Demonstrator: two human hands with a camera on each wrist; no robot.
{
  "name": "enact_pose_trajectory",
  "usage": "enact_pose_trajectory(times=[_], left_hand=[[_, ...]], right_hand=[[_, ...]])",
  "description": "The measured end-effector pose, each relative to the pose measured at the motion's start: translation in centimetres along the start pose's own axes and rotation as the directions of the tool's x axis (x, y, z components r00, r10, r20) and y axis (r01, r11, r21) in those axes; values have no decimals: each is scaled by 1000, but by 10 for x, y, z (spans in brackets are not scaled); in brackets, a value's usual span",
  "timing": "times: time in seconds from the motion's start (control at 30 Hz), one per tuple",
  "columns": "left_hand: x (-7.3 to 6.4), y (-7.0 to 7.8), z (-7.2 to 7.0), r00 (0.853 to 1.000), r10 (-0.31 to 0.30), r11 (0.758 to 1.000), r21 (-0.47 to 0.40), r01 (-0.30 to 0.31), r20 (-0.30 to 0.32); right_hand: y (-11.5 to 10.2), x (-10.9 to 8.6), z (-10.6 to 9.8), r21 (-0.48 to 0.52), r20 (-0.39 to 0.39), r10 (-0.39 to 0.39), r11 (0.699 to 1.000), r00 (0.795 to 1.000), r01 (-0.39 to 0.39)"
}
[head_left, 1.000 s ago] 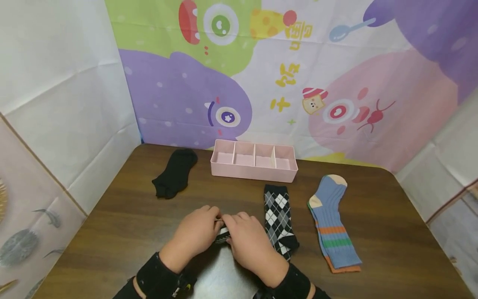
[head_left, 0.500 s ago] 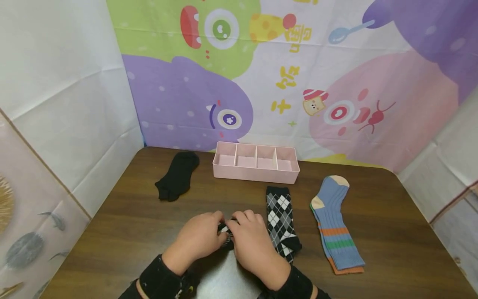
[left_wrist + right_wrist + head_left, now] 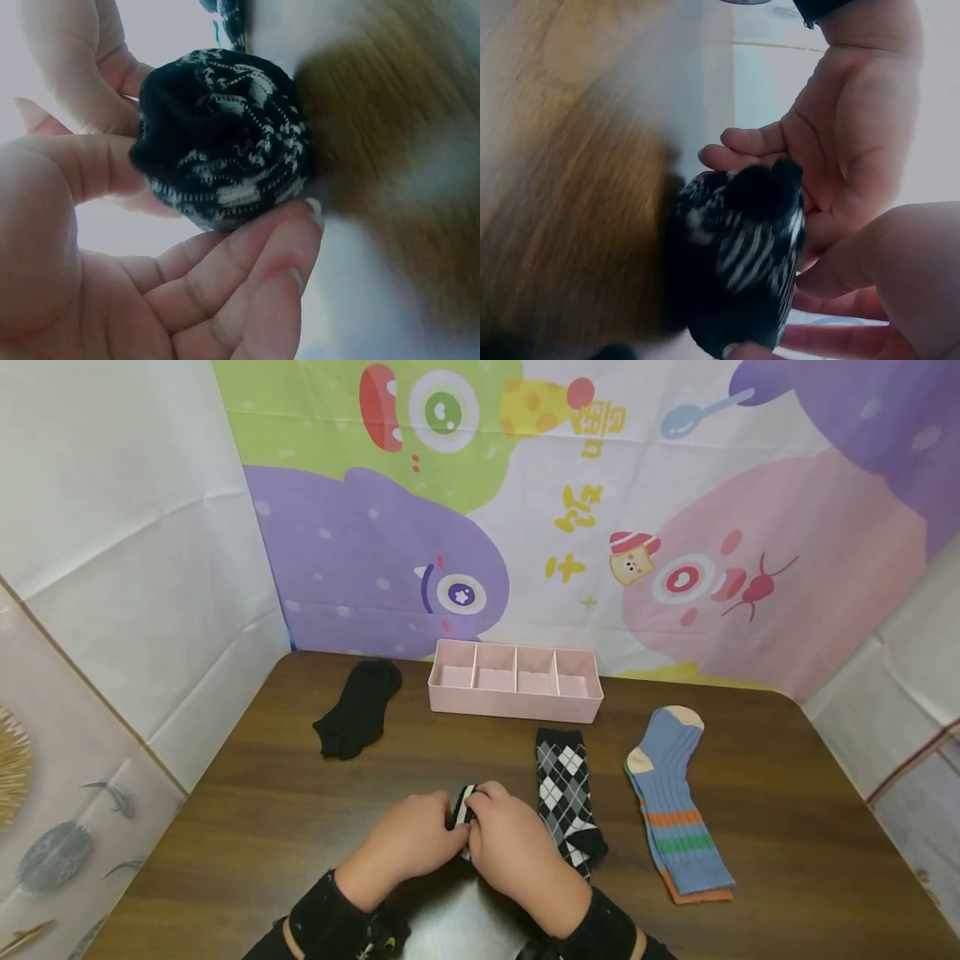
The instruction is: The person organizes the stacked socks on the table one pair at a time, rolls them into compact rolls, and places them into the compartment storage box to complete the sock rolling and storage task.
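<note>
Between both hands is a rolled-up black-and-white sock. My left hand grips its left side, and my right hand has fingers over its right side. In the left wrist view the spiralled end of the rolled sock shows, thumb on one side and fingertips along the lower edge. The right wrist view has the roll close over the wooden surface, with fingers of both hands around it. Just right of my right hand lies an argyle sock in black, grey and white, its lower end partly hidden.
A pink box with several compartments stands at the back of the brown table. Black socks lie at the left. Blue socks with orange and green stripes lie at the right. A cartoon-printed cloth hangs behind.
Both hands have shifted slightly to the right with the rolled sock. The roll has turned, so more of its striped side shows between the hands. The other socks and the box stay put.
</note>
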State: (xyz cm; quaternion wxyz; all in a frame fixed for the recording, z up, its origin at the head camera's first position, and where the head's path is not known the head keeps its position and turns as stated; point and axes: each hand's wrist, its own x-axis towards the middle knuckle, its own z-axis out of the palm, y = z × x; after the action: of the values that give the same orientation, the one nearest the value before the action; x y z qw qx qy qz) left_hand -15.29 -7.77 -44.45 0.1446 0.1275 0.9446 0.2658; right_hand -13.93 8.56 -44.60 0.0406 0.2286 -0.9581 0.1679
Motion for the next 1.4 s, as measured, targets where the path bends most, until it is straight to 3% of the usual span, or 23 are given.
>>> enact_pose_trajectory(times=[0.27, 0.43, 0.63, 1.03, 1.23, 1.4], left_hand=[[-2, -1, -3, 998, -3, 997, -81, 8, 57], [-1, 0, -5, 995, 38, 995, -91, -30, 89], [1, 2, -3, 983, 111, 983, -163, -87, 149], [3, 3, -3, 978, 144, 978, -175, -117, 148], [6, 0, -8, 979, 146, 977, -178, -119, 144], [10, -5, -19, 987, 113, 988, -120, -99, 116]], right_hand=[[-3, -2, -4, 82, 57, 105, 991, 993, -109], [-3, -2, -4, 83, 75, 128, 987, 989, -134], [0, 0, -4, 55, 80, 150, 987, 985, -154], [10, 5, 3, 29, 44, 169, 985, 985, -171], [15, 8, 6, 48, 77, 189, 980, 979, -193], [14, 7, 9, 60, 116, 198, 977, 973, -206]])
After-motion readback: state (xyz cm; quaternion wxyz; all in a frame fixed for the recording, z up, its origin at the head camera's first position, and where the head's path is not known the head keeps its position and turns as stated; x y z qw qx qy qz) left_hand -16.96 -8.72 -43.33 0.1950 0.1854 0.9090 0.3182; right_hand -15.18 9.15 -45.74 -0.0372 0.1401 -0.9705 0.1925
